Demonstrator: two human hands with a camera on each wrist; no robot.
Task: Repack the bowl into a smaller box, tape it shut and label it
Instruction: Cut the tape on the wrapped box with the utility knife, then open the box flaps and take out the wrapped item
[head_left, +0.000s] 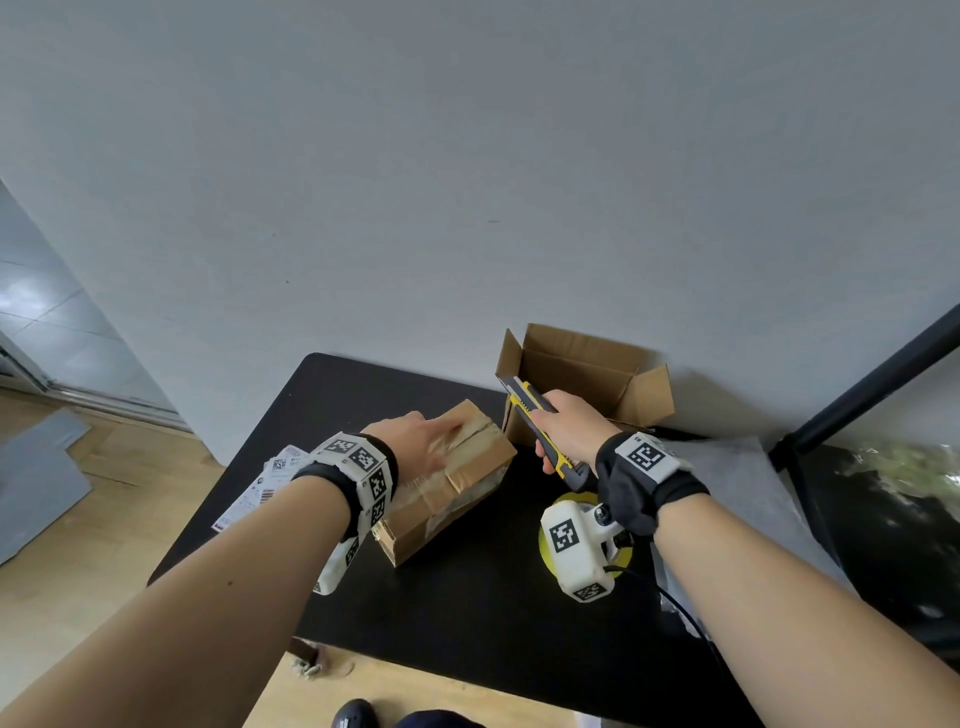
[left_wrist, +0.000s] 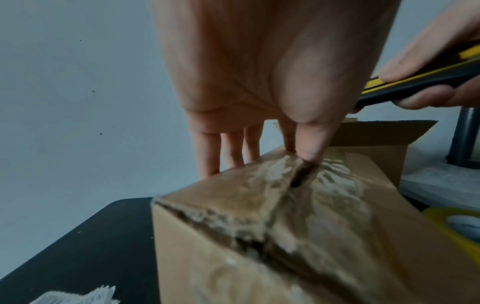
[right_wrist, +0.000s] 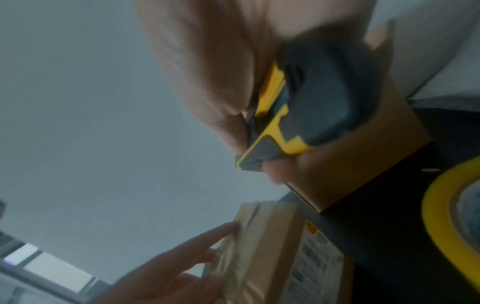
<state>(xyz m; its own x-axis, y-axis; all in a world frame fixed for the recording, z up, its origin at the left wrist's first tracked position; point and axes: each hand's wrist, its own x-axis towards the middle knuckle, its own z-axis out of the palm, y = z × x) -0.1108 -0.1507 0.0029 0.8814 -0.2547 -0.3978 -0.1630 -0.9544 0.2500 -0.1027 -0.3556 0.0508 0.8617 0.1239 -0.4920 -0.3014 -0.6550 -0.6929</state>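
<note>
Hands work over a taped box (head_left: 448, 478) on a black table (head_left: 467, 597), seen from the head camera: the left hand (head_left: 415, 439) lies with straight fingers on the box top, while the right hand (head_left: 569, 428) grips a yellow-and-grey knife (head_left: 540, 431) just right of the box. An empty open box (head_left: 582, 384) stands behind the taped box against the wall, paper slips (head_left: 260, 486) lie to its left, and a yellow tape roll (head_left: 628, 558) sits to its right. From the left wrist, the thumb (left_wrist: 314, 144) pokes into a split in the taped seam. From the right wrist, blurred fingers wrap the knife handle (right_wrist: 319, 98) above the taped box. No bowl can be seen.
</note>
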